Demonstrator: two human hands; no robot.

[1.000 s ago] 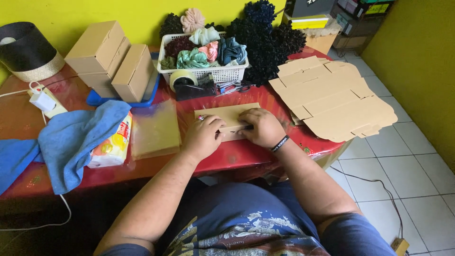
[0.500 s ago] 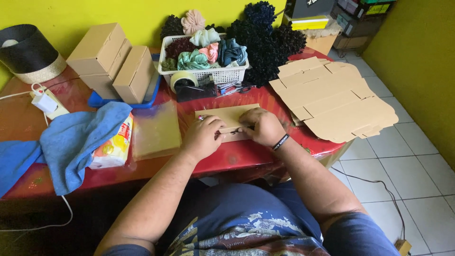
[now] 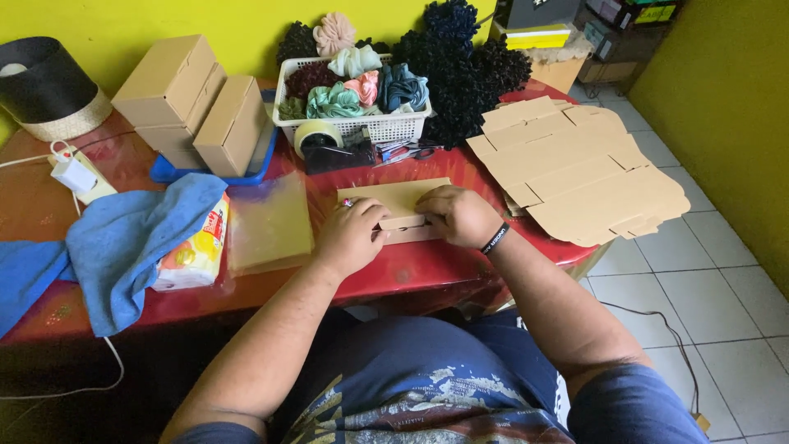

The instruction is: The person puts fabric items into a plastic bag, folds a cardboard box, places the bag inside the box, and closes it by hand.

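Both hands pressed down on a small flat cardboard box lying on the red table directly before the person: the left hand lay curled over its near left corner, the right hand closed over its near right edge, fingers pinching a folded flap. That box looked light and fairly stiff, likely to crease at its scored folds, so best held by its edges. Left of the box lay a clear plastic sleeve, then a tissue pack under a blue cloth. Right of it sat unfolded cardboard blanks. Beyond the box stood a tape roll, a white basket of scrunchies, and stacked assembled boxes.
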